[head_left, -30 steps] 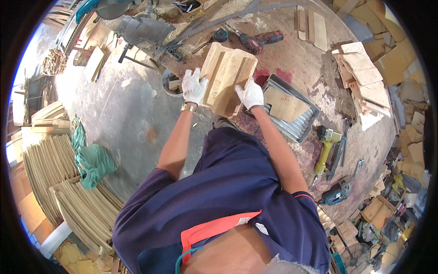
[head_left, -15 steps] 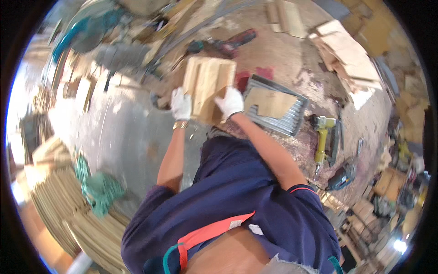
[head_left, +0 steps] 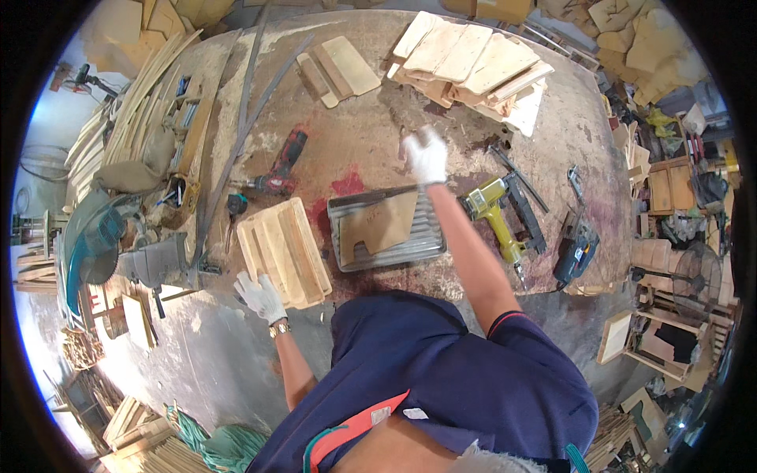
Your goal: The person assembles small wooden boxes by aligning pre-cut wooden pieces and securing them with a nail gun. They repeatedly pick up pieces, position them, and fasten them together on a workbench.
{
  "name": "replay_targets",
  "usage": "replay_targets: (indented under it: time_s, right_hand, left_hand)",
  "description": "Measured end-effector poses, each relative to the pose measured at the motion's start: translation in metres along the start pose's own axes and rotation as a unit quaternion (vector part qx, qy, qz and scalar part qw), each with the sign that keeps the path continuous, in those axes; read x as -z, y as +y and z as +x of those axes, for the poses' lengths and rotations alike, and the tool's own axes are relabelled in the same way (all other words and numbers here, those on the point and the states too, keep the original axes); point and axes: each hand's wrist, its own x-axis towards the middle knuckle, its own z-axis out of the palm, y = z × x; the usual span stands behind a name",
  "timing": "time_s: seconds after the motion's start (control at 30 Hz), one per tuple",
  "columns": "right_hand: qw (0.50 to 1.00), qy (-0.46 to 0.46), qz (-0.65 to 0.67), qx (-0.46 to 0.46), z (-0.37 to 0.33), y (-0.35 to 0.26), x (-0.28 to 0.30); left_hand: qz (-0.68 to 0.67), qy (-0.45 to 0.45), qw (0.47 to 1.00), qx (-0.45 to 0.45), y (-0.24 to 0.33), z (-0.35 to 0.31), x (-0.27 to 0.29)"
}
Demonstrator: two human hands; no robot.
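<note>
A small assembled wooden panel with raised strips [head_left: 284,251] lies on the workbench near its front edge. My left hand [head_left: 260,298], in a white glove, is at the panel's lower left corner with its fingers spread, touching or just beside it. My right hand [head_left: 426,156], also gloved and slightly blurred, is stretched out over the bench with fingers apart and nothing in it. Ahead of it to the right is a pile of shaped wooden boards [head_left: 473,63]. Below it sits a grey ridged tray [head_left: 430,240] holding a flat brown template [head_left: 377,227].
A red-black cordless drill [head_left: 285,164] and another slatted panel [head_left: 341,69] lie farther back. Right of my forearm are a yellow-green nail gun [head_left: 497,221] and a dark jigsaw-like power tool [head_left: 574,254]. A teal circular saw [head_left: 93,244] stands at far left.
Both hands held the wooden panel before; it now lies on the bench left of the tray. My right hand has let go and moved forward and right. The view has shifted.
</note>
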Motion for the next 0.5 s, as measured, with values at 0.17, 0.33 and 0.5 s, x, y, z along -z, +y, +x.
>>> replay_targets:
  time_s: [0.17,0.33,0.5]
  right_hand:
    - [0.894,0.097,0.382,-0.214,0.157,0.011,0.043]
    - [0.787,0.143,0.500,-0.332,0.222,0.031,0.033]
    - [0.878,0.258,0.357,-0.186,0.194,0.004,0.029]
  left_hand:
    - [-0.019,-0.071,0.996,-0.059,0.062,-0.003,0.001]
    - [-0.079,-0.119,0.988,-0.063,0.098,-0.005,-0.018]
    - [-0.104,-0.141,0.980,-0.097,0.112,0.007,-0.026]
